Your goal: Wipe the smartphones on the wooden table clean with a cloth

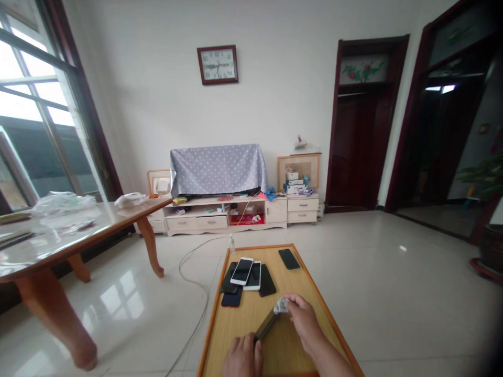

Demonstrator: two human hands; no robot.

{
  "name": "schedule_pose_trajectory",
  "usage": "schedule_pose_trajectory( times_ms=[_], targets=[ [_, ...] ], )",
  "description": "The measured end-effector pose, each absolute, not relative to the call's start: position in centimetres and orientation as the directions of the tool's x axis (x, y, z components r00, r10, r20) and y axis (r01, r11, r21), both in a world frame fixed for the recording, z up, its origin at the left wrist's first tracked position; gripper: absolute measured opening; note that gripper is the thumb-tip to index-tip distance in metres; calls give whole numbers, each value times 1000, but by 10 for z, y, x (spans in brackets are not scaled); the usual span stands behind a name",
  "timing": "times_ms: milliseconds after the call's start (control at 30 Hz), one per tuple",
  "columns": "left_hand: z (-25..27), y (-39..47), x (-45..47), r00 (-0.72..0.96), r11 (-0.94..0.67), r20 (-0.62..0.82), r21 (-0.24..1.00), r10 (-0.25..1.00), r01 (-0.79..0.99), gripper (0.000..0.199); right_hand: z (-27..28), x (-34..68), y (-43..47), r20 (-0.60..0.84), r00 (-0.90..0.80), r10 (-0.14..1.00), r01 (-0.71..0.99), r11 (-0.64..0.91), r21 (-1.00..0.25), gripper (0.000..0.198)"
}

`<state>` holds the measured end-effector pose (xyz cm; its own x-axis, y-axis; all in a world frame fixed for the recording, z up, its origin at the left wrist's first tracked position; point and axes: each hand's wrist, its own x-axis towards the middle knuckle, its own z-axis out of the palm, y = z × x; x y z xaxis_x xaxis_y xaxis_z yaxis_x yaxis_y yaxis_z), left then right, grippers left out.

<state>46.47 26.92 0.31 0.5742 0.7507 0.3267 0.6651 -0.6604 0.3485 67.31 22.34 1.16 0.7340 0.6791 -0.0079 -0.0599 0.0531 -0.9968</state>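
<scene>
My left hand (pixel 243 357) is closed on the lower end of a dark, flat phone (pixel 266 324), which slants up to the right above the wooden table. The phone is seen at a steep angle, so its screen does not show plainly. My right hand (pixel 304 320) pinches a small crumpled, pale grey cloth (pixel 281 306) at the phone's upper end. Further back on the table, a white phone (pixel 242 271) lies on top of a group of several phones. A dark phone (pixel 288 259) lies by itself near the far right corner.
The narrow wooden table (pixel 310 361) has a raised orange-brown rim. A small clear bottle (pixel 231 244) stands by its far left corner. A cable (pixel 206 293) runs over the tiled floor. To the left is a larger table (pixel 118 212) with plastic bags; a low cabinet (pixel 196 222) lines the wall.
</scene>
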Motion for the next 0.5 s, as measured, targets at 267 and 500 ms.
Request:
schedule_pose_trajectory(
  times_ms=[267,500],
  targets=[
    [6,269,467,570,-637,287,398,770,660,37,22,666,222,-31,696,717,-114,67,-991,37],
    [0,271,468,583,-637,277,474,764,608,33,23,673,223,81,717,692,46,69,-997,36]
  ],
)
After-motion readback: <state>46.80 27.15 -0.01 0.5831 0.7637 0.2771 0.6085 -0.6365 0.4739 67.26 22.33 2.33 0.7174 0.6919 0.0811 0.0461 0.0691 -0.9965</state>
